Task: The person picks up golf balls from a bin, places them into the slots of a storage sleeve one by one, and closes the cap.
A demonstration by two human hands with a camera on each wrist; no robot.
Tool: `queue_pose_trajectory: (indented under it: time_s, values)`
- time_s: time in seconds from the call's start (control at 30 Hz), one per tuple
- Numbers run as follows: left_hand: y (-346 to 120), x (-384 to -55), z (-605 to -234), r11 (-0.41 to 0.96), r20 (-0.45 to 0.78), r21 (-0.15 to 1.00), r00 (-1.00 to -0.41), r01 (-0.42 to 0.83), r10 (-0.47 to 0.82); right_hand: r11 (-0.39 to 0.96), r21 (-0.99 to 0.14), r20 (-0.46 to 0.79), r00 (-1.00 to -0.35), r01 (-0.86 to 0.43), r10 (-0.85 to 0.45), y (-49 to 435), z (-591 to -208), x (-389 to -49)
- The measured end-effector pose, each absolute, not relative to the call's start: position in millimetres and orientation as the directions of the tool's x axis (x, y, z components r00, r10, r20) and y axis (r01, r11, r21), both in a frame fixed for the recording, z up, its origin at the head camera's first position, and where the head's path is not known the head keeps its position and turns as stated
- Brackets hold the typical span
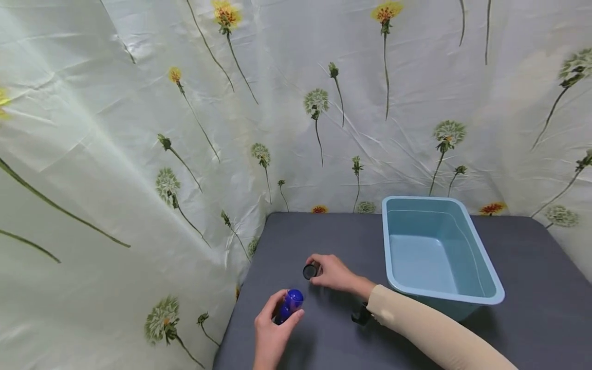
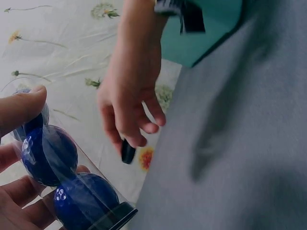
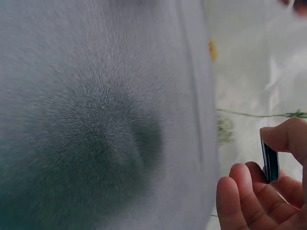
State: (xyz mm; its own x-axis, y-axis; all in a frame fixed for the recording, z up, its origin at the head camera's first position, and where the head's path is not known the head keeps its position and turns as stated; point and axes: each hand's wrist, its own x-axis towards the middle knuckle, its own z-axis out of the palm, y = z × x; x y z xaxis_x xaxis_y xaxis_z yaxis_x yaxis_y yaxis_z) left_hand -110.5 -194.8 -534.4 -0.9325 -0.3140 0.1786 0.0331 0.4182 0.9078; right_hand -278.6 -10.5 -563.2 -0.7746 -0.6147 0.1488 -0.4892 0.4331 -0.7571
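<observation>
My left hand (image 1: 272, 329) grips a clear tube (image 1: 290, 305) holding several blue dimpled golf balls (image 2: 50, 155). In the left wrist view a black end piece (image 2: 115, 218) closes the tube's lower end, while the thumb lies across the upper part. Ahead of it and to the right, my right hand (image 1: 336, 273) pinches a round black cap (image 1: 310, 271) between thumb and fingers. The cap (image 3: 270, 160) appears edge-on in the right wrist view and is apart from the tube. Both hands are above the dark grey table (image 1: 324, 231).
A light blue plastic basin (image 1: 390, 252) stands on the table to the right, beyond the right forearm. A black object (image 1: 361, 314), partly hidden, is at the right wrist. Flower-printed fabric (image 1: 287, 128) hangs behind the table and along its left side.
</observation>
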Motion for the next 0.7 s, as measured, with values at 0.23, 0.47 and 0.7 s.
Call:
queue_pose_trajectory:
  time_s: [0.23,0.47,0.7]
  values:
    - [-175,-127,-539,0.419,0.195,0.905,-0.944,0.070,-0.264,0.400,-0.758,0.205,-0.770,-0.516,-0.605,25,-533,-247]
    - [-158,-139,-539,0.421,0.251,0.893,-0.951,0.157,-0.178,0.403,-0.727,0.252,-0.763,-0.555,-0.595,49,-499,-223]
    - [-139,-143,-540,0.410,0.246,0.897,-0.958,0.167,-0.148,0.290,-0.793,0.260,-0.729,-0.536,-0.634,72,-486,-215]
